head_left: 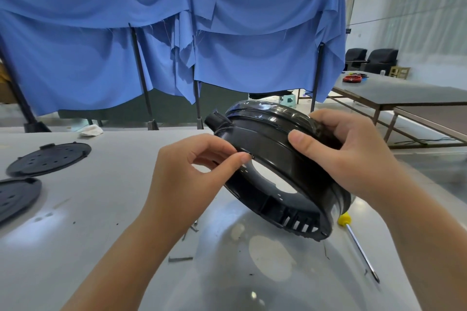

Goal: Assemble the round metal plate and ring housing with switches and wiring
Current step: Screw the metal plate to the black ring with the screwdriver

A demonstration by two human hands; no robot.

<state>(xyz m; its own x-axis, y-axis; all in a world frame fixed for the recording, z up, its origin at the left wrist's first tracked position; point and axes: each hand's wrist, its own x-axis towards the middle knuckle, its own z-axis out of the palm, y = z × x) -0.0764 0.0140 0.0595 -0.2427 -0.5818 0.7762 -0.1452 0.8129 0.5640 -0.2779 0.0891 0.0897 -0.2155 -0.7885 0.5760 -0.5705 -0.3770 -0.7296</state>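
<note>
Above the grey surface (101,209), the black ring housing (275,156) is held tilted, open side toward the camera, its lower rim just over the surface. Right hand (353,151) grips the housing's upper right wall, thumb pressed on the outer band, fingers curled over the far edge. Left hand (199,169) pinches thumb and forefinger together at the housing's near left rim, beside a small slot; whether something tiny sits between the fingertips cannot be told. A stubby spout-like tab sticks out of the housing at upper left. Slotted vents show along the lower inside wall.

Round metal plate (265,272) lies flat on the surface under and in front of the housing, shiny, blurred reflections on it. Yellow-handled screwdriver (358,247) lies to the right of the housing, handle partly hidden behind the rim. Loose screws (180,258) lie near the plate's left edge. Two black perforated discs (48,159) lie at far left, close together. Blue cloth (177,33) hangs behind the surface
</note>
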